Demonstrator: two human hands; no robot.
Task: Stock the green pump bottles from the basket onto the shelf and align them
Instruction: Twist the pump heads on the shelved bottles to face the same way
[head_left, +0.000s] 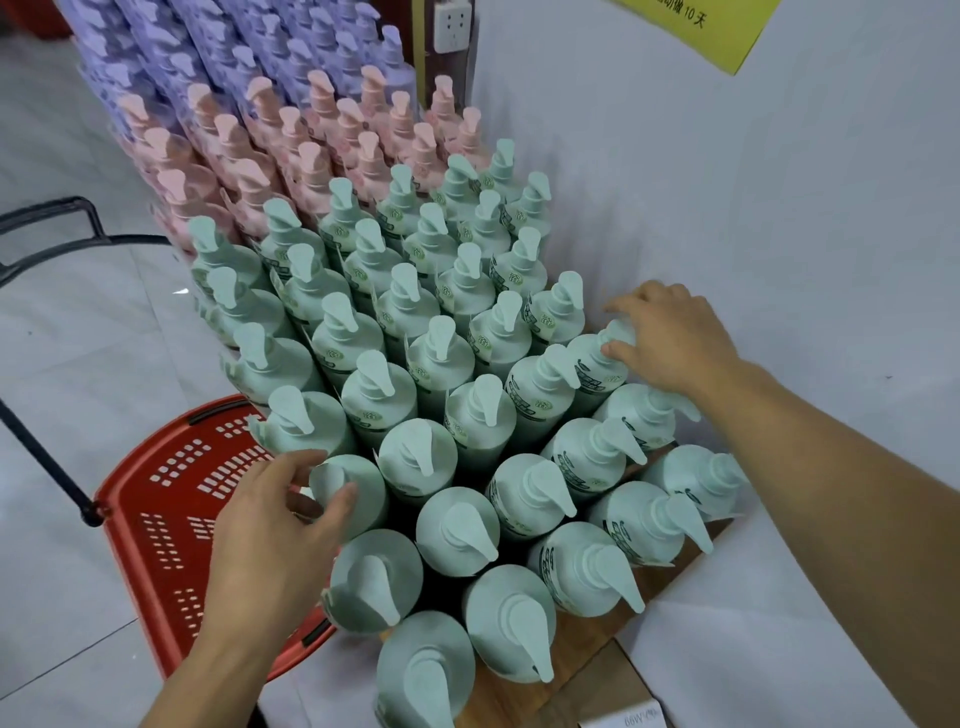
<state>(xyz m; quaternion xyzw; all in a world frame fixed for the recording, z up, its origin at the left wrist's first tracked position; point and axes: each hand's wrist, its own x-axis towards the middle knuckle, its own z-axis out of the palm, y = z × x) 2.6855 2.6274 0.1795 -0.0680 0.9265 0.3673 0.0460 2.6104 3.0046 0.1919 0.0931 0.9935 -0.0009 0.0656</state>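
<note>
Pale green pump bottles (470, 415) stand upright in close rows on a wooden shelf (519, 696), each a matte cylinder with a rounded shoulder, a same-coloured pump head with a long flat spout, and dark lettering on a label down its side. Most spouts point toward the lower right. The left hand (275, 525) curls its fingers and thumb around the pump top of a bottle at the near left edge of the block. The right hand (670, 338) pinches the pump of a bottle in the far right column, beside the white wall (779, 208). Pink bottles (332, 140) follow behind the green ones, then purple bottles (223, 47). A red basket (171, 530) with slotted holes sits on the tiled floor (57, 364) just left of the shelf, below the left hand; no bottles show in its visible part.
</note>
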